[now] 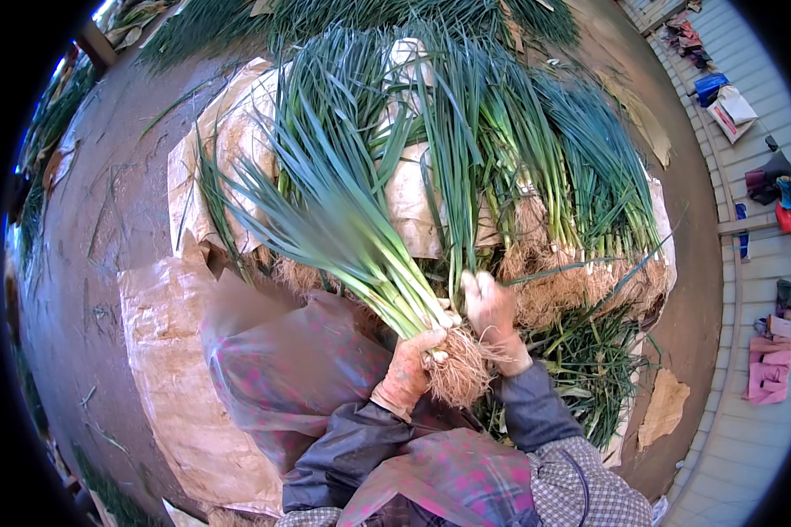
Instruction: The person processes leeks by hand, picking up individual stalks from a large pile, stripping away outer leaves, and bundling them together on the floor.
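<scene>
A thick bunch of green onions (395, 281) slants up and to the left across my lap, its pale brown roots (458, 369) hanging at the lower right. My left hand (407, 369) is closed round the white ends of the bunch, just above the roots. Beside it, my right hand (490, 312) is closed, fingers curled upward, at the lower end of a green onion stalk (457, 255) that rises away from me. The palm side of the right hand is hidden.
More green onions (580, 167) lie in rows on tan sheeting (171, 369), roots toward me. Loose green trimmings (593, 386) are heaped at the right. A purple-patterned cloth (303, 360) covers my legs. Cloths and a white box (731, 112) are along the panelled wall.
</scene>
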`<state>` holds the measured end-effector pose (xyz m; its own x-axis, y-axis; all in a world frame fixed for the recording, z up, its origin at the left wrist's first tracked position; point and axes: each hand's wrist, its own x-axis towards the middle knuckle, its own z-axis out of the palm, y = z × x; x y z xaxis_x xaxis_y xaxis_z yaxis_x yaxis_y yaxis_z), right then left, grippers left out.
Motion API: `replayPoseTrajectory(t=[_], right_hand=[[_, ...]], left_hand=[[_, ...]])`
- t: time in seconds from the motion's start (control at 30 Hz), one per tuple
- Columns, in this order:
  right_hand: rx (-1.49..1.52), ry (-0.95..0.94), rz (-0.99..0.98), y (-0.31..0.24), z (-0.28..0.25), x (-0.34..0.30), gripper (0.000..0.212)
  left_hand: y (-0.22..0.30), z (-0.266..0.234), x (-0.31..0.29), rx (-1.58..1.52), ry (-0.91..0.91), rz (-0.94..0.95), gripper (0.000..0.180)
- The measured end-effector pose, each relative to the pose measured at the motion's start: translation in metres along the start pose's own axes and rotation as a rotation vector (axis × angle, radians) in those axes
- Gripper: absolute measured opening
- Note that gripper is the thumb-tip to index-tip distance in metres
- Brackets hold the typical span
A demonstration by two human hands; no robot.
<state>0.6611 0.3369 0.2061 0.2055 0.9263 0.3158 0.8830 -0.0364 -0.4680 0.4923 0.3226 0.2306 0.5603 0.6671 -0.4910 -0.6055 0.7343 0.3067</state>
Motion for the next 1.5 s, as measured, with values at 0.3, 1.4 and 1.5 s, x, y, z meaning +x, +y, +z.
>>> replayPoseTrajectory(t=[0.3, 1.4, 1.5], right_hand=[[1.183, 0.299, 0.923, 0.036, -0.124, -0.095, 0.020], [1.059, -0.769, 0.561, 0.025, -0.020, 0.005, 0.037], [0.815, -0.788, 0.554, 0.020, -0.012, 0.026, 0.026]], left_hand=[[0.004, 0.015, 0.001, -0.064, 0.025, 0.152, 0.056], [-0.006, 0.014, 0.000, -0.131, -0.110, 0.041, 0.057], [0.005, 0.014, -0.004, -0.016, -0.126, -0.026, 0.057]])
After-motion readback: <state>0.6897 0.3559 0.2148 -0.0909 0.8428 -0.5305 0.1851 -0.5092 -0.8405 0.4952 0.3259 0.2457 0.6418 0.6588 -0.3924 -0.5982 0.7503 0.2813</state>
